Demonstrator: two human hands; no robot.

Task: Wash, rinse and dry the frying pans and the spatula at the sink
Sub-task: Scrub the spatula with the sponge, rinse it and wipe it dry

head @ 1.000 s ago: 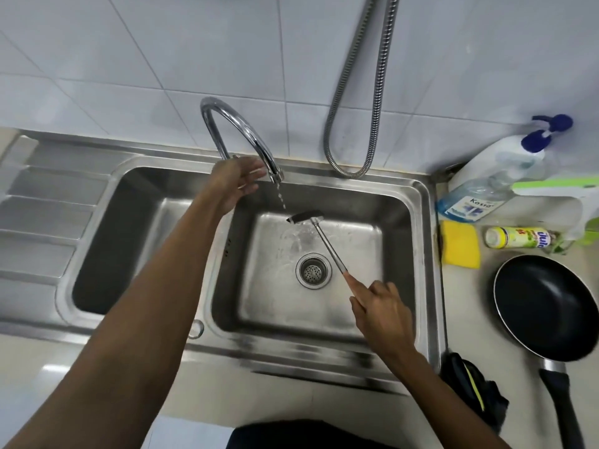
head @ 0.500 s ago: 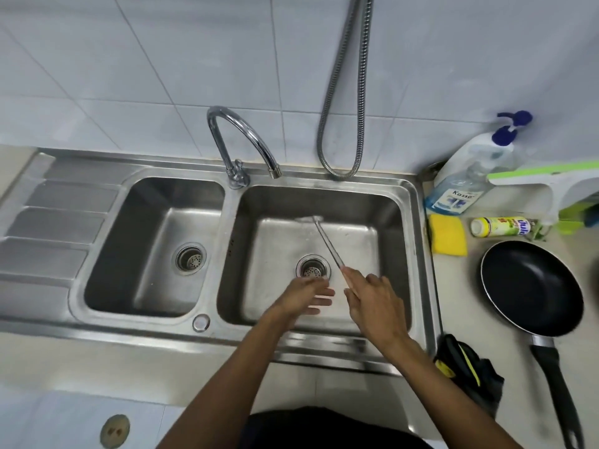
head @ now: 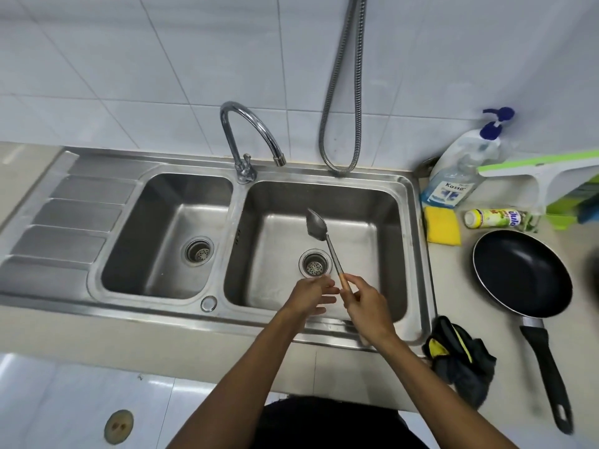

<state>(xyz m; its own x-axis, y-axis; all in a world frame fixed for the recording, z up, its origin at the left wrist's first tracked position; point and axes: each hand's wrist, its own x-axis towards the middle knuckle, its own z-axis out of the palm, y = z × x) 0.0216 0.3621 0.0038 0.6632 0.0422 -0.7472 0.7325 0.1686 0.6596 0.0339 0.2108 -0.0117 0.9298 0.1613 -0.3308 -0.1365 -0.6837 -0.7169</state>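
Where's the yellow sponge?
In the head view, the yellow sponge lies on the counter right of the sink, between the soap bottle and the frying pan.

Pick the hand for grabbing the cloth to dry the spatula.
Left, probably. The left hand is open and empty, while the right hand grips the spatula handle. Caveat: the cloth lies on the counter right of the sink, so the left must cross over.

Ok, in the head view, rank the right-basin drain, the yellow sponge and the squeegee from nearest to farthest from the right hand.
1. Right-basin drain, just left of the right hand.
2. Yellow sponge, farther right and back.
3. Squeegee, far right, at the back.
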